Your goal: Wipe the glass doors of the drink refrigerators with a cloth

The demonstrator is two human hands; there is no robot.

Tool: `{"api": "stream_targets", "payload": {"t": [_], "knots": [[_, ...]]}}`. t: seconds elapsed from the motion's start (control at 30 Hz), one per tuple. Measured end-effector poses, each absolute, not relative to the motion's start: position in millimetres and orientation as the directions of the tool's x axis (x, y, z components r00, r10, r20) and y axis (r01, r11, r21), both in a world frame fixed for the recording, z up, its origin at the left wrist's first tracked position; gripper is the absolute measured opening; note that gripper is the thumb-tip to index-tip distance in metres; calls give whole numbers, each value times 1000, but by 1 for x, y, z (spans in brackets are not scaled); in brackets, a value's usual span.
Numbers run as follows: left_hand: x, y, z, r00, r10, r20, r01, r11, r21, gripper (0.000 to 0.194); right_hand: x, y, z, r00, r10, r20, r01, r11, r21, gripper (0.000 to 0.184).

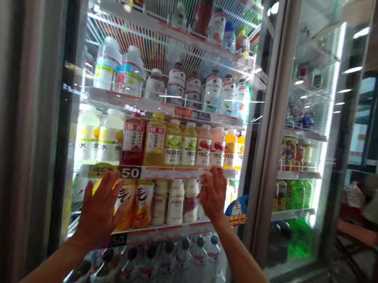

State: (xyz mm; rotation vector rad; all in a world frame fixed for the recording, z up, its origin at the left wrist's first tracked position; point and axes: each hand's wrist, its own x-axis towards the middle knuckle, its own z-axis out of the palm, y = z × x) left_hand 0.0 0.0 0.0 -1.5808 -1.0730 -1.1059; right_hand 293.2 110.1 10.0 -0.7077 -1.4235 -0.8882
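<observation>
My left hand (96, 215) is raised with its fingers spread, palm toward the glass of a drinks fridge, apparently resting on it. Farther right, my right hand (214, 191) is up at the glass with its fingers curled. A pale patch shows at its fingertips, but blur hides what it is. Behind the glass door (190, 134), shelves hold rows of drinks. Between my hands stand white-capped milky bottles (176, 201) and orange cartons (143, 203). Just above are yellow, pink and orange vitamin-water bottles (174, 146).
A metal door frame (273, 126) runs upright to the right of my right hand. Beyond it stands another glass-fronted fridge with green bottles (295, 199). A blue round sticker (236, 210) is near my right wrist. Dark-capped clear bottles (166, 267) fill the bottom shelf.
</observation>
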Motion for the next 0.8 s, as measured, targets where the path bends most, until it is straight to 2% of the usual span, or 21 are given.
{"api": "stream_targets", "payload": {"t": [0.07, 0.13, 0.23, 0.27, 0.3, 0.33, 0.43, 0.47, 0.5, 0.6, 0.63, 0.67, 0.7, 0.77, 0.8], "knots": [[-15, -2, 12, 187, 135, 973, 974, -157, -166, 67, 287, 110, 31, 208, -150, 967, 853, 512, -104, 50], [-26, -4, 21, 158, 124, 980, 983, -115, -144, 66, 275, 105, 41, 236, -159, 959, 842, 527, -120, 50], [-37, -6, 30, 123, 120, 985, 989, -91, -112, 63, 253, 95, 39, -208, -115, 971, 784, 574, 236, 49], [-40, -7, 31, 117, 120, 986, 990, -89, -107, 63, 249, 93, 39, -312, -110, 944, 751, 580, 316, 49], [-43, -7, 31, 111, 121, 986, 991, -87, -101, 62, 247, 93, 42, -327, -112, 938, 749, 574, 330, 49], [-45, -8, 31, 105, 121, 987, 992, -86, -95, 62, 246, 95, 47, -250, -122, 961, 782, 559, 274, 50], [-52, -8, 29, 85, 113, 990, 993, -90, -75, 63, 240, 97, 65, 162, -166, 973, 854, 517, -54, 55], [-53, -7, 29, 78, 107, 991, 993, -91, -69, 63, 234, 95, 68, 184, -163, 969, 853, 516, -76, 55], [-54, -7, 29, 75, 102, 992, 994, -92, -65, 63, 226, 92, 68, 109, -149, 983, 854, 521, -16, 55], [-56, -7, 29, 81, 88, 993, 993, -89, -73, 63, 205, 80, 62, -362, -122, 924, 746, 557, 365, 53], [-57, -7, 29, 92, 91, 992, 993, -88, -84, 63, 203, 78, 62, -435, -117, 893, 712, 563, 421, 51], [-58, -7, 29, 105, 96, 990, 991, -89, -97, 63, 205, 79, 65, -426, -111, 898, 718, 563, 410, 51], [-58, -7, 28, 117, 100, 988, 990, -90, -108, 63, 208, 81, 69, -334, -105, 937, 760, 559, 333, 50], [-59, -7, 26, 119, 100, 988, 990, -89, -110, 63, 213, 86, 81, -23, -87, 996, 834, 548, 67, 51], [-59, -7, 24, 110, 97, 989, 991, -88, -102, 63, 213, 87, 85, 86, -91, 992, 836, 548, -22, 52]]}}
